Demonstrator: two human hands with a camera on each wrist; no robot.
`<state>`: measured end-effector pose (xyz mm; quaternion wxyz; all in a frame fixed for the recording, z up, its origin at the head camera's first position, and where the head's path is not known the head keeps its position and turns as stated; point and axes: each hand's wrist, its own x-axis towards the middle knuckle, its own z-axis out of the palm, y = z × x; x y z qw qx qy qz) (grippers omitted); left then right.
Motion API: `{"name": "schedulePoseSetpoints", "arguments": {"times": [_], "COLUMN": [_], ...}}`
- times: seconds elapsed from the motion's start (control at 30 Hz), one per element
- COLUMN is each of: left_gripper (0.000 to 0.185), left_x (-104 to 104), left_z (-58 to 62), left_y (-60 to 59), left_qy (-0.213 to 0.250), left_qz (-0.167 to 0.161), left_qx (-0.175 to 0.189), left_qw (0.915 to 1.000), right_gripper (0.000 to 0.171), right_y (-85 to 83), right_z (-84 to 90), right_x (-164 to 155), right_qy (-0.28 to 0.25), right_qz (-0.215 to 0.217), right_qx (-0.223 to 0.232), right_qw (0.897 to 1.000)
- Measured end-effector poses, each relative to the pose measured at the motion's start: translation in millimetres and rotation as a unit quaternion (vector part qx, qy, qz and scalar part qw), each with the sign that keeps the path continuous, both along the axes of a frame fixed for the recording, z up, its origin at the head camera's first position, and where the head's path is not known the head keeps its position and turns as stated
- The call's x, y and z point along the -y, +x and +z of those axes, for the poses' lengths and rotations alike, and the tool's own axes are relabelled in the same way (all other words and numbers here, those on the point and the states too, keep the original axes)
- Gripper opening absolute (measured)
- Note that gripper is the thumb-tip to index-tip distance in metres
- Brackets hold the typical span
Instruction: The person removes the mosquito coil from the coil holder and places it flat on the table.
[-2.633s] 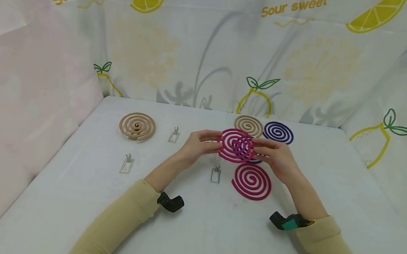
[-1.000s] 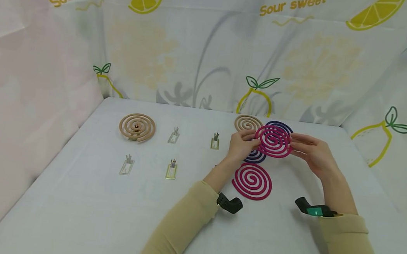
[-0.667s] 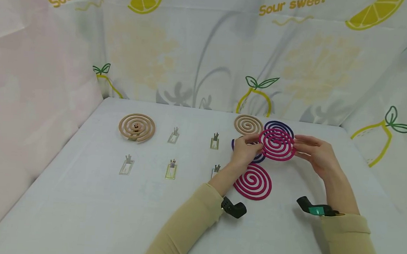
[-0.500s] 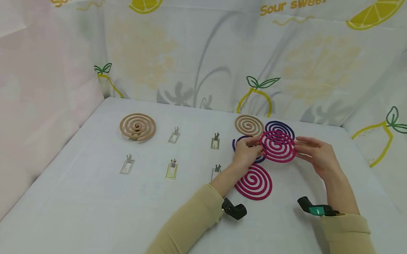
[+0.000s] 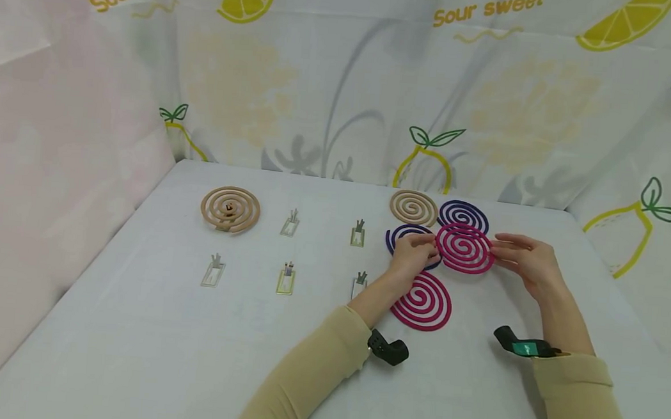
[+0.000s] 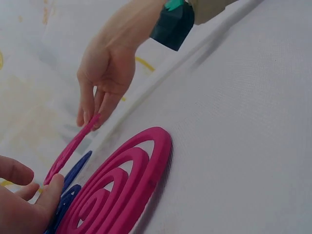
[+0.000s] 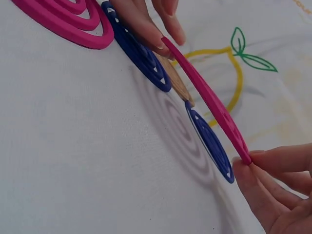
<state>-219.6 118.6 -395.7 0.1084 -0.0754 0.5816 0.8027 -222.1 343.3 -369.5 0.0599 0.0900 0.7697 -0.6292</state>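
A pink mosquito coil point(image 5: 464, 248) is held level above the table between both hands, its shadow falling on the cloth below in the right wrist view. My left hand point(image 5: 415, 260) pinches its left rim; my right hand point(image 5: 531, 263) pinches the opposite rim between thumb and fingers point(image 7: 287, 158). Beneath and behind it lies a dark blue coil point(image 5: 463, 212), partly overlapped in the head view. A second blue coil point(image 5: 396, 232) sits under my left hand, mostly covered. Nearer the front, another pink coil point(image 5: 422, 301) rests flat, its left side behind my left wrist.
A tan coil point(image 5: 413, 206) lies at the back. On the left, another tan coil point(image 5: 230, 209) sits on a small metal stand. Several more metal stands point(image 5: 286, 279) are spread in two rows across the table point(image 5: 188, 354). A printed cloth point(image 5: 344, 75) hangs behind.
Both hands have carried the pink coil rightward from the middle, then slightly toward the front and lower. The other coils and the stands stay where they were.
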Motion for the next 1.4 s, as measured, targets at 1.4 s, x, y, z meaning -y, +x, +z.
{"name": "schedulePoseSetpoints", "arguments": {"times": [1.4], "left_gripper": [0.032], "left_x": [-11.5], "left_z": [12.0], "left_y": [23.0], "left_qy": [-0.059], "left_qz": [-0.090], "left_qx": [0.030], "left_qw": [0.9938], "right_gripper": [0.055], "right_y": [2.0], "right_z": [-0.3], "right_x": [-11.0], "right_qy": [0.181], "right_qz": [-0.014], "right_qx": [0.035], "right_qw": [0.983]}}
